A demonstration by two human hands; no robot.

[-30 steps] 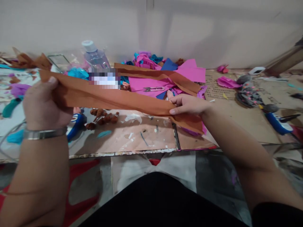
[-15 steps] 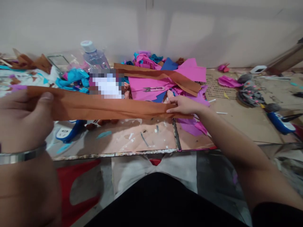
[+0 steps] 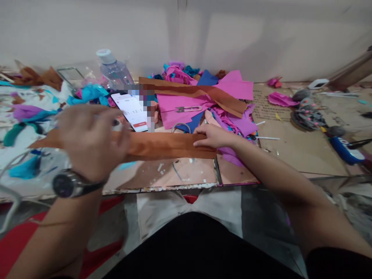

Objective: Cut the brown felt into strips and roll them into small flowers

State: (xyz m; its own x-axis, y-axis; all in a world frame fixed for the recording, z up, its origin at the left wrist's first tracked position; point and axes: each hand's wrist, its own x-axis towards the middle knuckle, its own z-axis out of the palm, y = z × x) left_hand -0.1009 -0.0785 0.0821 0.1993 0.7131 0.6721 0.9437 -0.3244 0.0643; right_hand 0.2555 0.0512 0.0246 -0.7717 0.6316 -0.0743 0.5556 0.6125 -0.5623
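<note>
A long brown strip of thin paper or cloth (image 3: 162, 145) lies across the front of the worktable, its left end tapering to a point. At its right end my right hand (image 3: 213, 136) holds it with thumb and fingertips. My left hand (image 3: 91, 139), smeared by motion, is over the left part of the strip and hides some of it; its grip does not show. Behind the strip, a pair of thread snips (image 3: 188, 109) rests on pink sheets (image 3: 181, 102). A second brown strip (image 3: 200, 92) lies across those sheets.
A phone with a lit screen (image 3: 134, 112) and a capped clear bottle (image 3: 114, 71) stand behind my left hand. Blue and purple scraps (image 3: 27, 166) litter the left side. On cardboard at right are a pin cushion (image 3: 307, 116) and a blue-and-white power strip (image 3: 345, 150).
My left hand has let go of the strip's left end and moved right over it. The strip has come down nearer the table edge, and my right hand has shifted slightly left and down.
</note>
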